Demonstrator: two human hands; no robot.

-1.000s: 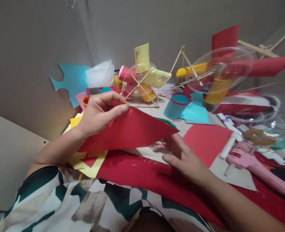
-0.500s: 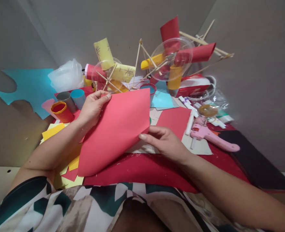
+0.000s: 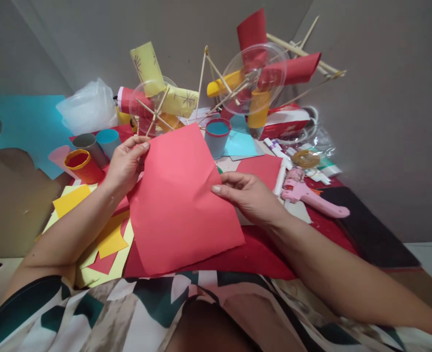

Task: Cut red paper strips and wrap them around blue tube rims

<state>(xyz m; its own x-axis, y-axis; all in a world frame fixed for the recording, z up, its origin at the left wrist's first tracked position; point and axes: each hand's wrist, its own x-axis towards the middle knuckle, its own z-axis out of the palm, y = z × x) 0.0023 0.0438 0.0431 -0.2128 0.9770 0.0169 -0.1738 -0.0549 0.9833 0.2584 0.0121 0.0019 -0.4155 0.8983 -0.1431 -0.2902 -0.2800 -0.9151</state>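
I hold a red sheet of paper upright in front of me with both hands. My left hand pinches its upper left edge, fingers closed on the paper. My right hand grips its right edge, thumb on the front. The sheet faces me nearly flat and hides part of the table behind it. Under it lies a larger dark red sheet.
Behind stand two stick-and-paper wheels with clear plastic discs. Paper cups sit left and centre. A pink glue gun, glue sticks, yellow paper scraps and a plastic bag lie around.
The red sheet went from lying edge-on in my left hand to facing me. My right hand came up from the table and took its right edge. The view shifted left.
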